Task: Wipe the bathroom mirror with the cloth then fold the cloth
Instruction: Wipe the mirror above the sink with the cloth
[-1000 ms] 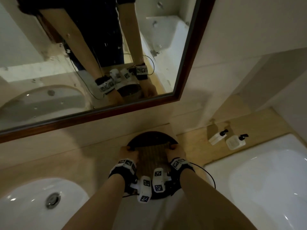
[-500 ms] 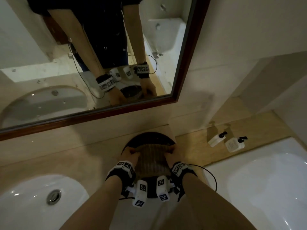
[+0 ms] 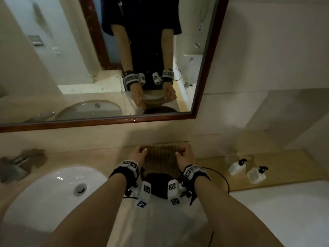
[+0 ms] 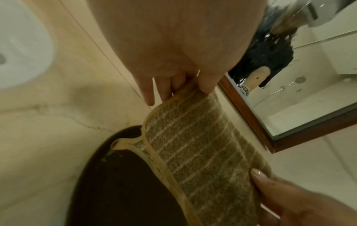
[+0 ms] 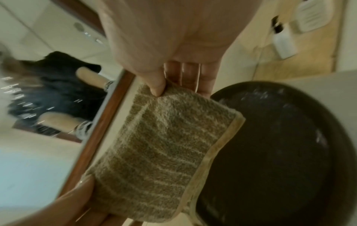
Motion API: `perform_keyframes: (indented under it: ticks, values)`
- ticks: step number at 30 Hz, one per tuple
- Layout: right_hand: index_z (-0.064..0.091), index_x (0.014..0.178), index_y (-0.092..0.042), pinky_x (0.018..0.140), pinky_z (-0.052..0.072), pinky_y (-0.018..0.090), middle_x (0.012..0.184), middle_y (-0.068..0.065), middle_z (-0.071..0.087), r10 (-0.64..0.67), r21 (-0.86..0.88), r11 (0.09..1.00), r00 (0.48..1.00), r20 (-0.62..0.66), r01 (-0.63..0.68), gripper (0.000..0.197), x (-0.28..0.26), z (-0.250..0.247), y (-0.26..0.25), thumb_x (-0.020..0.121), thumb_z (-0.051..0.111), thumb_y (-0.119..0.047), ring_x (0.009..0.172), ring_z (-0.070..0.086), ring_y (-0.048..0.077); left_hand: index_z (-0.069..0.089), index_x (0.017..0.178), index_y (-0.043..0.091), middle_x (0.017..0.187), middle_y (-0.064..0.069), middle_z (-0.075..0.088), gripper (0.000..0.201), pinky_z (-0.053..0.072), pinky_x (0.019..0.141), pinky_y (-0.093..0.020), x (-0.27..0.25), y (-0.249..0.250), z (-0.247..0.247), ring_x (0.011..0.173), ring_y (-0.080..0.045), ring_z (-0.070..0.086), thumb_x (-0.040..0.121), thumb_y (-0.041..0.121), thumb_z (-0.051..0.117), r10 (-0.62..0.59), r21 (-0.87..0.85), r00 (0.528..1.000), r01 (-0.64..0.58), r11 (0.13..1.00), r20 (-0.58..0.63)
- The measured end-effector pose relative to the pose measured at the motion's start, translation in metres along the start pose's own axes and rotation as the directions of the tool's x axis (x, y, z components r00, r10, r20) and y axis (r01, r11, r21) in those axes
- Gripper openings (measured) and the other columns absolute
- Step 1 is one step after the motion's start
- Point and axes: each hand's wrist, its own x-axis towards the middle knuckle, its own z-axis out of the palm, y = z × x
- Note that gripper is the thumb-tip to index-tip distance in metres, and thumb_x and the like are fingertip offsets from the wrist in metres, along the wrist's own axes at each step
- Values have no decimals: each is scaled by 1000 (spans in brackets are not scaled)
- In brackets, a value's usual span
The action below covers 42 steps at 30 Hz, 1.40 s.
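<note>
A brown striped cloth [image 3: 161, 159] hangs stretched between my two hands above a dark round tray [image 3: 156, 184] on the counter. My left hand [image 3: 140, 153] pinches its upper left corner and my right hand [image 3: 183, 155] pinches the upper right one. In the left wrist view, thumb and fingers of the left hand [image 4: 191, 90] clamp the cloth [image 4: 203, 145] edge. The right wrist view shows the right hand [image 5: 173, 88] pinching the cloth [image 5: 164, 145] beside the tray [image 5: 270, 152]. The wood-framed mirror [image 3: 71, 59] hangs on the wall just behind and reflects both hands.
A white sink [image 3: 49, 196] with a tap [image 3: 19, 163] lies to the left. Two white pump bottles [image 3: 236, 166] stand on the ledge to the right, above a white bathtub [image 3: 284, 211]. A thin black cable [image 3: 226, 182] trails from my right wrist.
Both hands have lifted the cloth off the dark tray and carried it up toward the wall. The tray now shows bare below the cloth.
</note>
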Motion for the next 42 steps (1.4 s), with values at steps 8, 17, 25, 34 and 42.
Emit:
perform_keyframes:
  ticks: [8,17,25,34,42]
  values:
    - [54,127,-13,85,45,27,115,7,67,-85,-21,996,985,153,89,39,-47,47,-38,92,61,-27,108,62,26,54,99,15,100,-10,53,12,41,84,-35,-53,-38,-56,97,-26,51,101,22,44,-53,-205,975,8,979,-215]
    - [66,110,-5,86,45,29,104,13,68,-197,-29,976,936,293,215,23,-110,122,-84,90,62,-16,104,61,30,42,141,11,144,-14,44,48,34,109,-40,-110,-101,-148,132,-35,41,99,32,48,-112,-218,900,20,976,-421]
    - [52,94,-15,73,43,30,86,5,56,-277,-16,949,855,438,315,5,-204,247,-126,94,57,-15,82,54,24,35,146,13,150,-12,38,51,29,109,-34,-175,-182,-268,135,-31,38,100,28,48,-190,-286,821,34,957,-538]
    - [68,100,-14,76,50,32,85,7,66,-276,-21,945,833,479,325,15,-334,386,-168,90,60,-23,83,63,26,42,143,10,144,-11,47,50,34,109,-35,-244,-290,-403,130,-31,45,97,29,52,-286,-395,752,38,918,-594]
    - [57,93,-13,64,39,24,75,5,57,-276,-22,940,799,535,340,2,-375,458,-201,93,58,-14,70,54,21,50,131,12,137,-11,52,43,41,103,-40,-250,-344,-474,120,-32,51,95,36,53,-334,-407,744,91,909,-579]
